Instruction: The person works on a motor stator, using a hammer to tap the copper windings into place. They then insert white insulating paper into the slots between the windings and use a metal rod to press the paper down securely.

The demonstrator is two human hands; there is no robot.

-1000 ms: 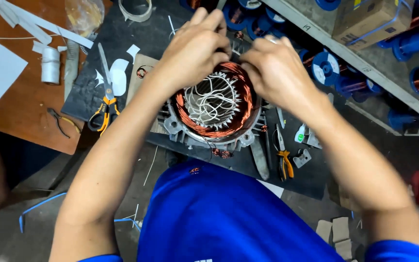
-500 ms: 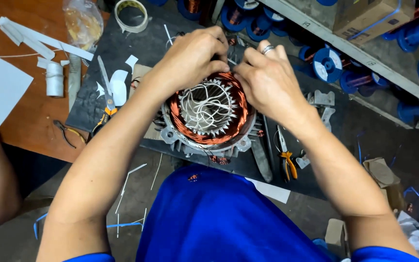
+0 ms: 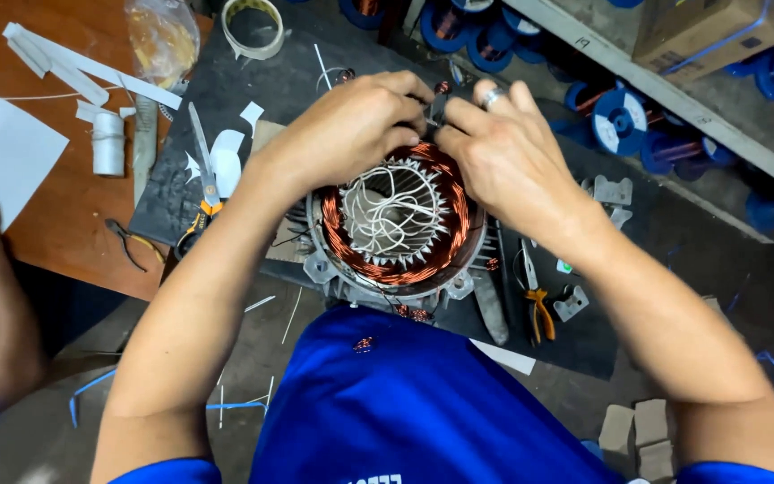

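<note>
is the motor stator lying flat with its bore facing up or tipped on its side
Flat, bore up: the stator shows its full copper winding ring and white lacing from above.

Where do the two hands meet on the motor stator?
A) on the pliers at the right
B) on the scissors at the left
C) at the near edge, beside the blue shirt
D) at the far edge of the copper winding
D: the left hand and right hand pinch together at the far edge of the copper winding, away from the scissors and pliers.

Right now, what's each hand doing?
Left hand: fingers pinched on wire at the stator far rim.
Right hand: pinched on the same spot.
</note>
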